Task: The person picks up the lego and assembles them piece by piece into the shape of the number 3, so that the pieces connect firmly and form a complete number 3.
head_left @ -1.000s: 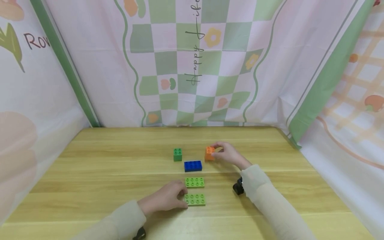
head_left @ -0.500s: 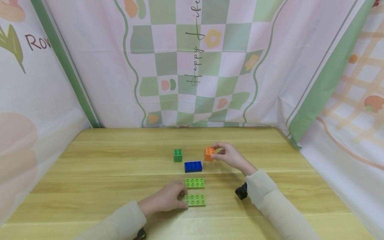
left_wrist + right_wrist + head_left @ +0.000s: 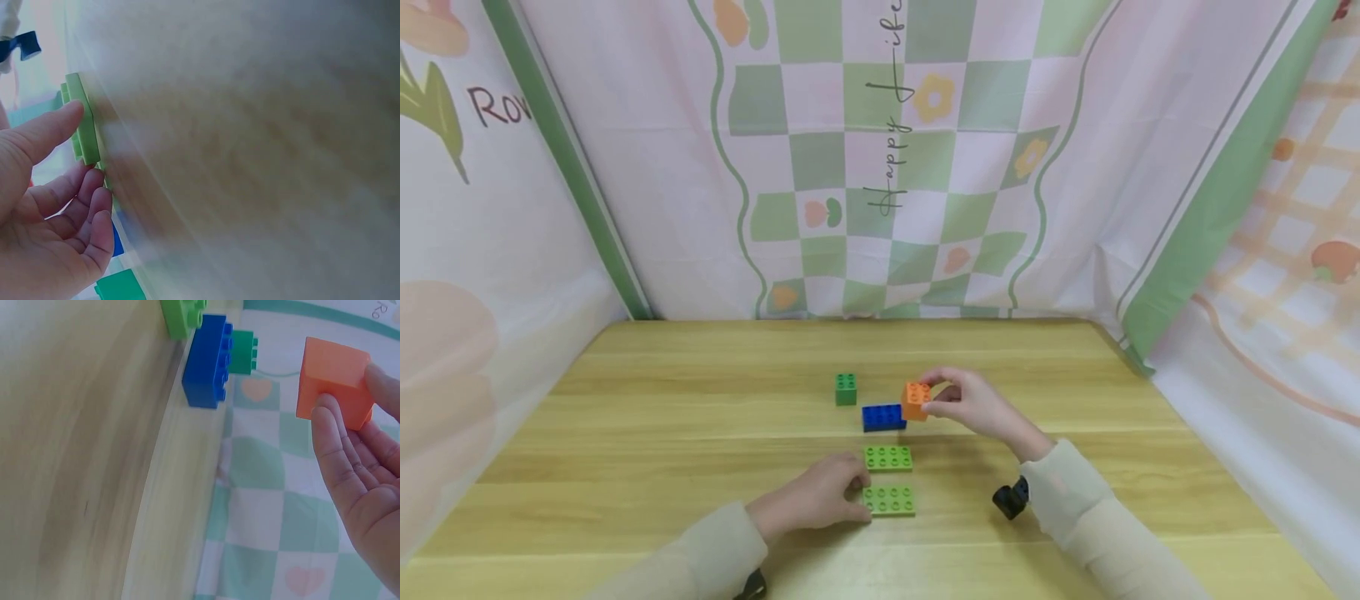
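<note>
While the right hand (image 3: 973,402) pinches the orange brick (image 3: 915,401) between thumb and fingertips, the brick hangs off the wooden table (image 3: 647,433), just above the right end of the blue brick (image 3: 882,416). Judgement: hard, light moulded plastic — stiff, smooth-sided, not fragile; best held by two opposite flat faces, studs left free, as the right wrist view shows. Left hand (image 3: 816,497) rests on the table, fingertips touching the left end of the nearer light-green brick (image 3: 888,499); fingers relaxed, gripping nothing. A second light-green brick (image 3: 887,457) and a dark-green brick (image 3: 846,388) sit apart.

Against one second ago: orange brick was on the table, right of the blue one — now lifted and carried leftward and nearer. Left hand unchanged.
</note>
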`<move>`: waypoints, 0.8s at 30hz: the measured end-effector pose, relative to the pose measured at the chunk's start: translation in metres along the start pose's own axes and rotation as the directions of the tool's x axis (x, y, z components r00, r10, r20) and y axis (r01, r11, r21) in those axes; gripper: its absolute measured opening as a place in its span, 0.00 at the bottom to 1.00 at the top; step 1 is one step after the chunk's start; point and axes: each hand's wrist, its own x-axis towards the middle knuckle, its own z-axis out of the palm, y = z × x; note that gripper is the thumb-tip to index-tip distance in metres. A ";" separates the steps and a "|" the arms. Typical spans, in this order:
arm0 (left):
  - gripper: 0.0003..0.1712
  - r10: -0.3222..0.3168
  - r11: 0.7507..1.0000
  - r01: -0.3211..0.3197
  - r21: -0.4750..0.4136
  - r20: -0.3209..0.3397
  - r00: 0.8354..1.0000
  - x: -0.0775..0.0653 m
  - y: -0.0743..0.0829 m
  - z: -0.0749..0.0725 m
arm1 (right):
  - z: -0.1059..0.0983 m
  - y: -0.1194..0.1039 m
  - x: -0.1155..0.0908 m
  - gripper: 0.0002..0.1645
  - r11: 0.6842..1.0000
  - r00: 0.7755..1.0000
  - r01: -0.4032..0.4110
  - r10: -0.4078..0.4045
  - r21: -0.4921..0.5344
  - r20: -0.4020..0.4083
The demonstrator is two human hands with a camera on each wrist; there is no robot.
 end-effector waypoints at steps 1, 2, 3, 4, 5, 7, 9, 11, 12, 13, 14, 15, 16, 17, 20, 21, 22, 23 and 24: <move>0.20 -0.005 1.000 0.005 -0.002 0.002 1.000 0.000 0.000 0.000 | 0.001 -0.001 -0.001 0.23 1.000 1.000 0.009 -0.009 -0.002 0.007; 0.20 -0.009 1.000 0.009 -0.004 0.004 1.000 0.001 -0.001 0.000 | 0.002 -0.002 -0.003 0.23 1.000 1.000 0.018 -0.018 -0.007 0.012; 0.20 -0.011 1.000 0.011 -0.006 0.007 1.000 0.001 -0.001 0.001 | 0.003 -0.003 -0.004 0.23 1.000 1.000 0.022 -0.022 -0.011 0.018; 0.20 -0.013 1.000 0.013 -0.009 0.008 1.000 0.001 -0.001 0.001 | 0.004 -0.003 -0.006 0.23 1.000 0.999 0.026 -0.026 -0.015 0.021; 0.20 -0.013 1.000 0.013 -0.010 0.009 1.000 0.001 -0.001 0.001 | 0.005 -0.004 -0.007 0.23 0.999 0.999 0.029 -0.029 -0.020 0.023; 0.19 -0.016 1.000 0.016 -0.013 0.010 1.000 0.002 -0.001 0.001 | 0.007 -0.005 -0.010 0.22 0.999 0.999 0.033 -0.032 -0.024 0.029; 0.19 -0.015 1.000 0.015 -0.011 0.008 1.000 0.002 -0.001 0.001 | 0.009 -0.006 -0.013 0.22 0.999 0.999 0.034 -0.033 -0.024 0.032; 0.19 -0.016 1.000 0.016 -0.013 0.007 1.000 0.002 0.000 0.001 | 0.011 -0.006 -0.015 0.22 0.999 0.999 0.041 -0.040 -0.020 0.035; 0.19 -0.016 1.000 0.016 -0.013 0.005 1.000 0.001 0.000 0.001 | 0.012 -0.007 -0.016 0.22 0.999 0.998 0.043 -0.042 -0.012 0.040; 0.19 -0.015 1.000 0.015 -0.013 0.004 1.000 0.001 0.000 0.001 | 0.014 -0.007 -0.018 0.21 0.999 0.998 0.046 -0.046 -0.008 0.045; 0.19 -0.014 1.000 0.014 -0.013 0.004 1.000 0.001 0.001 0.001 | 0.015 -0.007 -0.019 0.21 0.999 0.997 0.052 -0.051 -0.005 0.050; 0.19 -0.014 1.000 0.014 -0.013 0.003 1.000 0.001 0.001 0.001 | 0.016 -0.008 -0.020 0.21 0.998 0.997 0.056 -0.056 -0.001 0.057; 0.19 -0.013 1.000 0.013 -0.014 0.003 1.000 0.000 0.002 0.001 | 0.017 -0.008 -0.021 0.21 0.998 0.996 0.059 -0.059 0.001 0.063; 0.19 -0.011 1.000 0.011 -0.012 0.002 1.000 0.000 0.002 0.000 | 0.019 -0.009 -0.023 0.21 0.998 0.996 0.063 -0.063 0.001 0.068; 0.19 -0.006 1.000 0.006 -0.010 0.003 1.000 0.000 0.003 -0.001 | 0.021 -0.010 -0.026 0.21 0.997 0.994 0.071 -0.072 0.010 0.080; 0.19 -0.005 1.000 0.005 -0.009 0.003 1.000 -0.001 0.003 -0.001 | 0.022 -0.011 -0.027 0.21 0.997 0.994 0.071 -0.072 0.016 0.083; 0.19 -0.006 1.000 0.006 -0.009 0.004 1.000 -0.001 0.003 -0.001 | 0.023 -0.011 -0.028 0.21 0.997 0.994 0.071 -0.072 0.024 0.086; 0.19 -0.007 1.000 0.007 -0.010 0.005 1.000 -0.001 0.003 -0.001 | 0.024 -0.012 -0.028 0.21 0.997 0.993 0.070 -0.073 0.030 0.089; 0.19 -0.008 1.000 0.008 -0.011 0.007 1.000 -0.001 0.003 -0.002 | 0.025 -0.012 -0.029 0.21 0.997 0.993 0.067 -0.070 0.036 0.093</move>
